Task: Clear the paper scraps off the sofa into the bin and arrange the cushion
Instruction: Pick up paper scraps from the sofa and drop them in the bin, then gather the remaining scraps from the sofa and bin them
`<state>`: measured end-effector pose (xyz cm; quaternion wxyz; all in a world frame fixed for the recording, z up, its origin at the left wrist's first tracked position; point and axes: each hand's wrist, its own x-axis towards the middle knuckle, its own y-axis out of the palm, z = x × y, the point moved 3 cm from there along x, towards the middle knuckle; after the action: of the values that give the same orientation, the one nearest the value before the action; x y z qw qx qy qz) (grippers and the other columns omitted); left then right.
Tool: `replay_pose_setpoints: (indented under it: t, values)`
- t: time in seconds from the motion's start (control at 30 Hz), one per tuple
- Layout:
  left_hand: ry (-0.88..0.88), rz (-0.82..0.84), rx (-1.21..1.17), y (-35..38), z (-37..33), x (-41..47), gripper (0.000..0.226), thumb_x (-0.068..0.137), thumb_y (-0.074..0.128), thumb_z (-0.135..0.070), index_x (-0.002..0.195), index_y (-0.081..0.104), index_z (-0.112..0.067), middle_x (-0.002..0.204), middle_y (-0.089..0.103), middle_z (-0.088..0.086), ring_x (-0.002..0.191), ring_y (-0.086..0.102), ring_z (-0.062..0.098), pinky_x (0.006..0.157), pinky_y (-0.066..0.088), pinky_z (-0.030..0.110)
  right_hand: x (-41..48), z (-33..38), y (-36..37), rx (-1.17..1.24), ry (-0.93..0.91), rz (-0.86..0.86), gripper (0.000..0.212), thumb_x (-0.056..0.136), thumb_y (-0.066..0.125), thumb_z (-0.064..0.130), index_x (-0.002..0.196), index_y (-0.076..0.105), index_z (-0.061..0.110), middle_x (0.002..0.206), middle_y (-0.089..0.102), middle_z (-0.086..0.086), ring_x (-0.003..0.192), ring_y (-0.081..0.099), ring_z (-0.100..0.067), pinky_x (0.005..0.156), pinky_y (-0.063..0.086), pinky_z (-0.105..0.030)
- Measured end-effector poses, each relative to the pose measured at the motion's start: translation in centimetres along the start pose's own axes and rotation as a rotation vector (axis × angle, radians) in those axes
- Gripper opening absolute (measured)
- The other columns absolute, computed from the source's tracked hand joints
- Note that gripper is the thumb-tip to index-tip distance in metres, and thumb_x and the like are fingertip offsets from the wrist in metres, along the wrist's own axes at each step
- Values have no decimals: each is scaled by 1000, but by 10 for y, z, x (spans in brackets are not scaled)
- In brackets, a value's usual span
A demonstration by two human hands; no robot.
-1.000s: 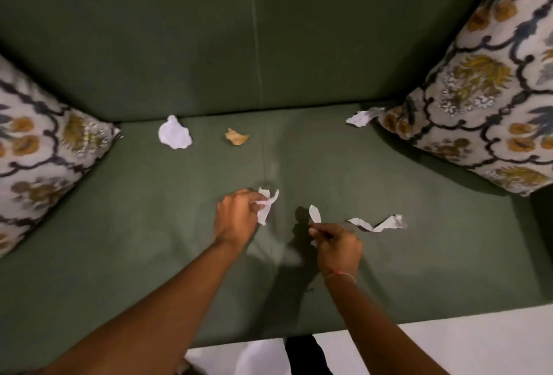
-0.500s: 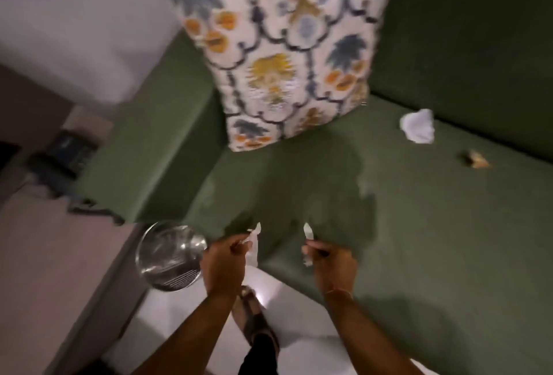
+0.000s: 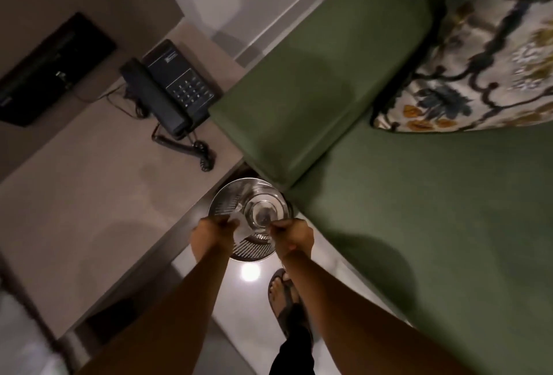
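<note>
A round metal mesh bin [image 3: 222,198] stands on the floor by the corner of the green sofa [image 3: 434,210]. Both my hands hover over its mouth. My left hand [image 3: 213,231] pinches a white paper scrap [image 3: 239,226] that hangs above the bin. My right hand [image 3: 294,235] is pinched shut, and only a sliver of paper shows at its fingertips. A patterned cushion [image 3: 484,57] leans against the sofa's arm at the upper right. No other scraps are in view.
A beige side table [image 3: 89,195] sits left of the sofa arm [image 3: 314,90] and carries a black telephone [image 3: 170,93] with a coiled cord and a flat black device [image 3: 45,69]. My sandalled foot [image 3: 282,291] stands on the glossy white floor just behind the bin.
My view has swung left from the sofa seat to the bin. Both hands carried their scraps off the seat and now hang over the bin's mouth.
</note>
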<state>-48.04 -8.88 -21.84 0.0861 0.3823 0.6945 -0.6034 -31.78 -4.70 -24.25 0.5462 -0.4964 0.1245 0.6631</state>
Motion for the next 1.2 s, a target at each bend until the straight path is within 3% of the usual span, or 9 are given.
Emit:
replay_pose_setpoints:
  t: [0.13,0.23,0.33,0.47,0.63,0.77,0.93,1.03,1.2]
  values:
    - [11,59,-13,9,13,16,38,75,71,-42,105,73,-19,108,74,11,98,68,31,86,52,36,18,-8,24,-53,43,95,23,73,76,29,94,74,21,104,72,-4,104,64,-27,87,46,-24]
    - [64,71,50,7,17,14,37,81,66,-40,111,70,-19,115,71,13,103,66,34,88,50,39,19,-9,28,-31,13,175,17,74,75,20,91,73,22,94,70,-1,95,66,-22,79,48,-14]
    - [132,108,96,0,12,-4,33,85,60,-39,109,70,-19,112,71,14,101,65,34,83,50,38,5,-10,13,-30,-27,145,23,72,75,23,95,74,23,102,75,2,97,67,-16,88,49,-21]
    - [292,110,292,-16,-16,-52,32,90,52,-42,109,68,-20,107,70,15,99,64,35,79,49,37,-25,-12,-32,-24,-138,157,21,71,77,20,92,74,25,95,76,2,90,69,-14,88,54,-31]
    - [556,70,378,-19,-87,-135,27,90,55,-32,112,70,-27,104,75,13,93,68,34,82,54,41,-69,-34,-149,-32,-176,69,21,80,71,19,101,73,21,90,71,5,84,61,-7,78,44,-19]
    - [724,29,395,9,-154,-208,23,87,56,-30,102,73,-28,95,75,17,87,68,41,75,53,42,-92,-73,-265,-80,-100,-94,22,81,68,29,102,73,30,107,74,-5,103,65,-26,82,46,-27]
    - [846,124,422,93,-232,-308,25,85,61,-30,108,70,-32,105,75,13,97,68,38,84,53,42,-104,-165,-409,95,-18,-233,26,80,68,23,105,72,27,110,74,-3,106,65,-25,89,48,-28]
    - [958,159,480,155,-271,-372,27,84,61,-33,109,68,-39,107,74,12,97,67,39,81,54,43,-118,-230,-485,119,45,-291,29,82,63,26,110,70,29,112,72,0,107,64,-25,91,50,-31]
    - [1168,262,538,255,-336,-461,31,85,61,-33,116,64,-39,119,70,4,110,63,32,88,51,40,-136,-338,-583,91,94,-473,33,86,64,26,118,62,28,116,70,-1,109,63,-19,93,46,-29]
